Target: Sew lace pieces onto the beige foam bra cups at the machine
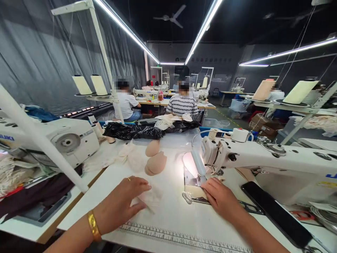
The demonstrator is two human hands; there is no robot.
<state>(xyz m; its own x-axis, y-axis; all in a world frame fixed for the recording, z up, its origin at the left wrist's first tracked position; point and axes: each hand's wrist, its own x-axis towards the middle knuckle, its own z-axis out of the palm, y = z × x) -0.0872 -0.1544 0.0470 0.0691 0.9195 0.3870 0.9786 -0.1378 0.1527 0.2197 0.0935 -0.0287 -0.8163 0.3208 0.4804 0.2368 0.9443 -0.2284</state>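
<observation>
My left hand (pixel 123 200) is over the white table, thumb and fingers apart, beside a thin, sheer whitish piece of fabric (pixel 154 195). Whether its fingertips touch the fabric I cannot tell. My right hand (pixel 218 196) has its fingers pressed together at the front of the needle plate (pixel 191 180), close to the sewing machine's (pixel 214 151) needle area; anything under those fingertips is hidden. A pale, brightly lit piece (pixel 190 162) lies behind the plate. Beyond my left hand are overlapping beige rounded fabric pieces (pixel 158 163), with paler fabric (pixel 134 158) to their left.
A black phone (pixel 276 212) and dark-handled scissors (pixel 251 207) lie right of my right hand. A ruler strip (pixel 179 239) runs along the near table edge. Black plastic bags (pixel 134 131) lie at the back. Another machine (pixel 71 140) stands left; people sit ahead.
</observation>
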